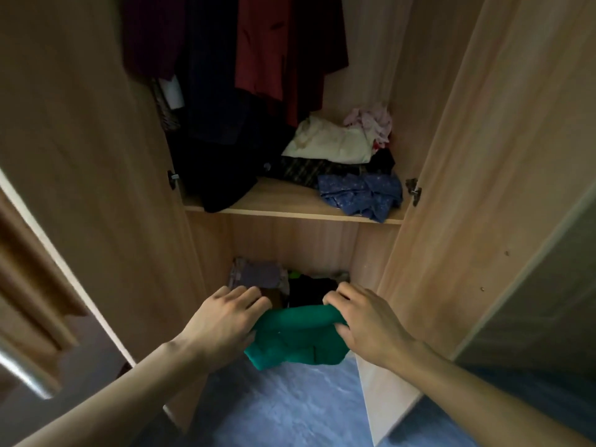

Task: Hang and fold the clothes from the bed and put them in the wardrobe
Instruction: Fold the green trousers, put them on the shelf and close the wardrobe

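The floor (290,408) nearest is blue. Above it two bare arms reach forward. The left hand (225,317) and right hand (364,321) carry a folded green garment (296,340) between them, at the front of the wardrobe's (322,240) lower compartment. The left hand lies over the garment's left end with bent fingers closed on it. The right hand's fingers curl over its upper right edge, with the thumb pinching from below.

Both doors stand open, the left door (80,124) and the right door (467,156) flanking the hands.

Just beyond the hands, low in the compartment, sit a purple-grey pile (258,275) on the left and a black pile (309,288) beside it, touching the green garment's far edge.

Higher up is a shelf (283,208). A black heap (219,175) slumps over its left front edge and a blue cloth (361,195) lies crumpled at the right front. Behind that lie a dark plaid piece (300,171), a cream garment (329,141) on top, and a pink bundle (371,124) in the far right corner.

Farthest up, hanging clothes fill the left: maroon (151,37), navy (209,59) and red (261,53).
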Motion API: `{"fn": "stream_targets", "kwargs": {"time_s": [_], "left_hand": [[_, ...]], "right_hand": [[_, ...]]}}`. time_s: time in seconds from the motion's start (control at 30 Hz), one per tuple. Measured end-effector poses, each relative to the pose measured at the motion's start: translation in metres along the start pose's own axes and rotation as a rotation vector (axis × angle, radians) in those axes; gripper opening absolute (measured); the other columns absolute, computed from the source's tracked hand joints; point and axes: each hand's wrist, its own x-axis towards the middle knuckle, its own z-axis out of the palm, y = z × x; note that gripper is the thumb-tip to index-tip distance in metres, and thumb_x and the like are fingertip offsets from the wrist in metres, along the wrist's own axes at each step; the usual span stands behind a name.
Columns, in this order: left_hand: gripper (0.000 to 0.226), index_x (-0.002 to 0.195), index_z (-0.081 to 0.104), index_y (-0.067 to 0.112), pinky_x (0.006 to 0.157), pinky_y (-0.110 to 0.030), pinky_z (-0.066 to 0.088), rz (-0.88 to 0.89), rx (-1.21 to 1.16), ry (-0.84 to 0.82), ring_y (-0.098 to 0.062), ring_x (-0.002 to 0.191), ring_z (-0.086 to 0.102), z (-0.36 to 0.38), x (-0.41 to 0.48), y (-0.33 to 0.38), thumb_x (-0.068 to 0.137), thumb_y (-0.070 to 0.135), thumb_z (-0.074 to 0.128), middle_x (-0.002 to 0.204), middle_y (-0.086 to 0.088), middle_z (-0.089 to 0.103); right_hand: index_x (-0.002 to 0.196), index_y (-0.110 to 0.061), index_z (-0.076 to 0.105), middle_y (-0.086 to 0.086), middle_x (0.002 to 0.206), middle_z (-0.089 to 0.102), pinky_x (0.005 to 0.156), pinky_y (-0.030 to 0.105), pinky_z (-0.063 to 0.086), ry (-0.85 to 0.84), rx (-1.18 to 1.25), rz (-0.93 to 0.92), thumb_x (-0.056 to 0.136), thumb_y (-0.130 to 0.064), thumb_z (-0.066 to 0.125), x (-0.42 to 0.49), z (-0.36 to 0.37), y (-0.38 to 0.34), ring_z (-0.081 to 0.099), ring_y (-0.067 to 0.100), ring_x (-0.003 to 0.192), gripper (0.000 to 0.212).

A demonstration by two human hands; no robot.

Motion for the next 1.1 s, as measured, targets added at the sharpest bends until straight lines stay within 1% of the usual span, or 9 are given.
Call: {"fn": "stream_targets", "kwargs": {"time_s": [0.13, 0.23, 0.4, 0.5, 0.67, 0.77, 0.9, 1.0, 1.1], "left_hand": [[0.039, 0.104, 0.059, 0.025, 0.065, -0.034, 0.051, -0.048, -0.029, -0.013, -0.02, 0.08, 0.061, 0.024, 0.044, -0.015, 0.066, 0.031, 0.064, 0.095, 0.006, 0.059], [0.044, 0.103, 0.058, 0.026, 0.065, -0.033, 0.051, -0.079, -0.074, -0.032, -0.02, 0.079, 0.061, 0.044, 0.068, -0.031, 0.061, 0.031, 0.069, 0.093, 0.006, 0.058], [0.045, 0.104, 0.055, 0.03, 0.064, -0.031, 0.054, -0.146, -0.212, -0.073, -0.017, 0.08, 0.062, 0.094, 0.092, -0.067, 0.061, 0.032, 0.068, 0.094, 0.009, 0.058], [0.049, 0.104, 0.053, 0.033, 0.066, -0.032, 0.054, -0.232, -0.315, -0.101, -0.018, 0.084, 0.063, 0.129, 0.098, -0.087, 0.059, 0.031, 0.07, 0.095, 0.01, 0.057], [0.057, 0.104, 0.051, 0.037, 0.065, -0.033, 0.055, -0.277, -0.382, -0.145, -0.018, 0.086, 0.064, 0.179, 0.121, -0.136, 0.055, 0.03, 0.077, 0.096, 0.011, 0.056], [0.051, 0.108, 0.049, 0.036, 0.067, -0.038, 0.056, -0.353, -0.445, -0.163, -0.02, 0.094, 0.062, 0.197, 0.137, -0.164, 0.065, 0.028, 0.076, 0.103, 0.01, 0.054], [0.048, 0.116, 0.044, 0.04, 0.071, -0.039, 0.055, -0.414, -0.475, -0.146, -0.02, 0.102, 0.059, 0.227, 0.153, -0.195, 0.077, 0.029, 0.07, 0.118, 0.012, 0.049], [0.048, 0.116, 0.05, 0.038, 0.069, -0.037, 0.053, -0.443, -0.428, -0.087, -0.02, 0.099, 0.061, 0.279, 0.165, -0.219, 0.075, 0.025, 0.071, 0.116, 0.012, 0.05], [0.048, 0.109, 0.049, 0.039, 0.068, -0.036, 0.053, -0.423, -0.336, -0.031, -0.019, 0.097, 0.059, 0.364, 0.177, -0.239, 0.072, 0.023, 0.074, 0.109, 0.013, 0.051]], "right_hand": [[0.113, -0.024, 0.056, -0.004, 0.107, 0.054, 0.075, 0.03, 0.042, -0.022, 0.024, -0.01, 0.082, -0.019, 0.069, 0.038, 0.016, 0.043, 0.054, 0.02, 0.095, 0.034], [0.107, -0.023, 0.057, -0.004, 0.103, 0.054, 0.073, 0.031, 0.045, -0.053, 0.052, 0.015, 0.076, -0.017, 0.072, 0.065, 0.027, 0.062, 0.054, 0.019, 0.091, 0.035], [0.1, -0.025, 0.057, -0.008, 0.095, 0.054, 0.068, 0.03, 0.05, -0.088, 0.053, 0.048, 0.064, -0.015, 0.078, 0.109, 0.068, 0.08, 0.055, 0.017, 0.087, 0.043], [0.099, -0.026, 0.058, -0.008, 0.094, 0.055, 0.067, 0.028, 0.049, -0.139, 0.056, 0.1, 0.063, -0.015, 0.079, 0.136, 0.098, 0.084, 0.056, 0.017, 0.087, 0.042], [0.095, -0.026, 0.059, -0.007, 0.091, 0.056, 0.065, 0.029, 0.051, -0.173, 0.035, 0.138, 0.06, -0.016, 0.082, 0.192, 0.132, 0.092, 0.06, 0.018, 0.083, 0.043], [0.1, -0.024, 0.06, -0.004, 0.098, 0.057, 0.071, 0.037, 0.053, -0.19, 0.034, 0.127, 0.069, -0.017, 0.077, 0.235, 0.143, 0.102, 0.058, 0.021, 0.091, 0.036], [0.106, -0.025, 0.061, -0.004, 0.104, 0.056, 0.077, 0.038, 0.053, -0.176, 0.061, 0.132, 0.075, -0.018, 0.072, 0.275, 0.178, 0.119, 0.056, 0.023, 0.1, 0.034], [0.114, -0.024, 0.061, -0.003, 0.111, 0.056, 0.083, 0.037, 0.052, -0.153, 0.095, 0.11, 0.079, -0.019, 0.07, 0.298, 0.24, 0.14, 0.055, 0.023, 0.105, 0.036], [0.123, -0.026, 0.059, -0.003, 0.12, 0.056, 0.09, 0.036, 0.05, -0.115, 0.104, 0.082, 0.085, -0.023, 0.069, 0.322, 0.325, 0.168, 0.055, 0.022, 0.112, 0.04]]}}
